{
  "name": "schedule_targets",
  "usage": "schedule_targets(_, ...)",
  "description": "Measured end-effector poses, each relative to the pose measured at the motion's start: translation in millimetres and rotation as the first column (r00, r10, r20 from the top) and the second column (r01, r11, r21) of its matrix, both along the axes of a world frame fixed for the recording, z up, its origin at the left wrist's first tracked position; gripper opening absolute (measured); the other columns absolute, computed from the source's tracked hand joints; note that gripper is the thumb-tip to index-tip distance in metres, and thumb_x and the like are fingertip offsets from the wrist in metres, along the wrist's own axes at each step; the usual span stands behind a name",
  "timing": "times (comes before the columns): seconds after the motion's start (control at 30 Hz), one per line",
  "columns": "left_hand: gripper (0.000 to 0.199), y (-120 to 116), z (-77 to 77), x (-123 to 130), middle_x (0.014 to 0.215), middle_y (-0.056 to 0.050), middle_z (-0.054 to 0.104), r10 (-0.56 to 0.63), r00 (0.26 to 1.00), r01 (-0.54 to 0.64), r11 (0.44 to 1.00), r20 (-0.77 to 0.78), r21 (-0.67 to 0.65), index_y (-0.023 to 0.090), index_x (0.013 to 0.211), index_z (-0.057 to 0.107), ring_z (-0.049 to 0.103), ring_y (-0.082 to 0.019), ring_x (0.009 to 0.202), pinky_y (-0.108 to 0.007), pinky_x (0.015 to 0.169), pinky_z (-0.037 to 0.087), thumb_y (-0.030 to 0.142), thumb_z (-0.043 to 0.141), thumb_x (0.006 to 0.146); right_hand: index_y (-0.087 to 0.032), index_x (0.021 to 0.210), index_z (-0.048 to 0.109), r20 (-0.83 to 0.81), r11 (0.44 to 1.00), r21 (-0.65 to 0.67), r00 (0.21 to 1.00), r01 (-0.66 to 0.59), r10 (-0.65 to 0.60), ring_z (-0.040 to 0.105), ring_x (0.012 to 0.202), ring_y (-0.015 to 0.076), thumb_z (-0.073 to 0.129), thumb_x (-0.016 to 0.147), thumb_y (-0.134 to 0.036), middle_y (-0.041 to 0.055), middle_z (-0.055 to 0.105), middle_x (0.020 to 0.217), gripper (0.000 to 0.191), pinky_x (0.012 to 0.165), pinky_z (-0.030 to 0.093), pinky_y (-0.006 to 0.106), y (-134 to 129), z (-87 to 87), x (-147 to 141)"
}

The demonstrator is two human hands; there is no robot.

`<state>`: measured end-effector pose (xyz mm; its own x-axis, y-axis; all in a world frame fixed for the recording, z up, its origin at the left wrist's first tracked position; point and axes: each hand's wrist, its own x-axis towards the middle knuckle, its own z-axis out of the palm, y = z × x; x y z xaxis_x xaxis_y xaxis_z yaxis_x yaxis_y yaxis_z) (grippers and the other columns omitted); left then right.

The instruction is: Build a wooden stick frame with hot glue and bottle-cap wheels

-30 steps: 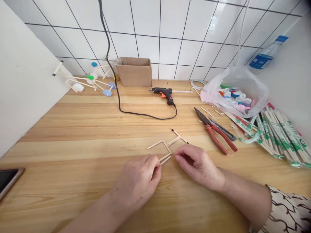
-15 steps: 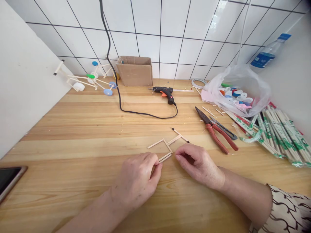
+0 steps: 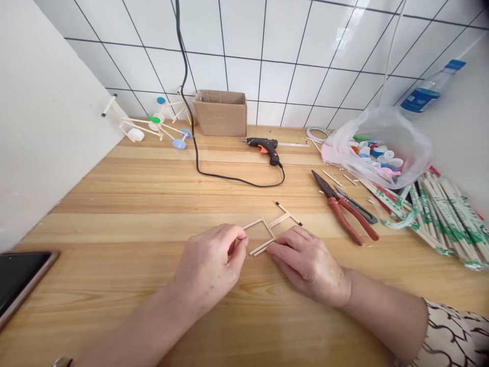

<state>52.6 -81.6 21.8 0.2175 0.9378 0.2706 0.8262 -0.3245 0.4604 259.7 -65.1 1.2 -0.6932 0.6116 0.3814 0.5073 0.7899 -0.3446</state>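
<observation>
A small frame of wooden sticks (image 3: 268, 229) lies on the table, open on its left side. A T-shaped piece with black-tipped ends juts from its far right side. My left hand (image 3: 214, 260) pinches the free end of the frame's far stick. Beside the frame's near stick lies a loose wooden stick (image 3: 262, 250), close and nearly parallel to it. My right hand (image 3: 311, 262) has its fingertips closed at the right end of this loose stick, by the frame's corner; those fingertips are partly hidden.
Beyond the frame lie a black glue gun (image 3: 263, 145) with its cord, red-handled pliers (image 3: 346, 214) and a utility knife (image 3: 357, 206). A cardboard box (image 3: 220, 114), a stick-and-bottle-cap model (image 3: 156, 122), a bag of caps (image 3: 382, 148), wrapped chopsticks (image 3: 443, 214) and a phone (image 3: 23, 278) surround the area.
My left hand has left the near sticks and moved to the end of the far stick. My right hand has come left onto the near stick's end. The view has shifted slightly.
</observation>
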Motion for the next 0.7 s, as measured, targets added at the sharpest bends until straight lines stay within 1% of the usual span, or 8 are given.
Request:
schedule_targets(0.17,0.018,-0.8,0.3,-0.5,0.06,0.003,0.063,0.01,1.0,-0.01,1.0,-0.003,0.014,0.019,0.069,0.059,0.054,-0.011,0.051,-0.022,0.052,0.038,0.016,0.047,0.082,-0.017,0.084,0.065,0.061,0.999,0.038,0.998,-0.009,0.007,0.052,0.074,0.019,0.045,0.087,-0.007,0.0076,0.061,0.078,0.023,0.068,0.044,0.03,0.8,0.3,-2.8)
schedule_targets(0.33,0.019,-1.9,2.1,-0.5,0.06,0.003,0.064,0.008,1.0,-0.008,1.0,0.0,0.015,0.02,0.069,0.058,0.054,-0.011,0.05,-0.022,0.051,0.037,0.014,0.046,0.082,-0.015,0.092,0.066,0.06,0.998,0.056,0.998,-0.008,0.004,0.051,0.072,0.0191,0.045,0.087,-0.007,0.0075,0.061,0.077,0.023,0.067,0.044,0.03,-0.1,-1.3,-3.6)
schedule_targets(0.5,0.019,-1.9,0.6,-0.6,0.061,0.003,0.064,0.015,1.0,-0.016,1.0,0.019,0.024,0.02,0.069,0.058,0.054,-0.011,0.051,-0.022,0.052,0.038,0.014,0.046,0.082,-0.015,0.093,0.065,0.073,0.998,0.061,0.997,-0.016,0.012,0.051,0.073,0.0197,0.044,0.088,-0.008,0.0078,0.06,0.076,0.022,0.067,0.044,0.031,-0.6,-1.5,-3.9)
schedule_targets(0.6,0.018,-1.3,0.8,-0.7,0.06,0.003,0.063,0.012,1.0,-0.012,1.0,0.024,0.009,0.02,0.069,0.058,0.053,-0.011,0.051,-0.022,0.052,0.037,0.015,0.046,0.082,-0.015,0.09,0.065,0.069,0.998,0.064,0.998,-0.019,0.014,0.051,0.073,0.0197,0.045,0.089,-0.01,0.0078,0.061,0.075,0.02,0.068,0.043,0.031,-0.4,-0.4,-4.8)
schedule_targets(0.7,0.018,-0.8,3.0,-0.4,0.058,0.003,0.061,-0.009,0.998,0.01,1.0,0.057,-0.025,0.019,0.068,0.058,0.052,-0.01,0.05,-0.021,0.051,0.037,0.014,0.047,0.081,-0.015,0.082,0.063,0.1,0.998,0.064,0.995,-0.023,0.016,0.05,0.072,0.0193,0.046,0.09,-0.013,0.0074,0.06,0.073,0.019,0.067,0.042,0.031,-1.2,0.7,-5.4)
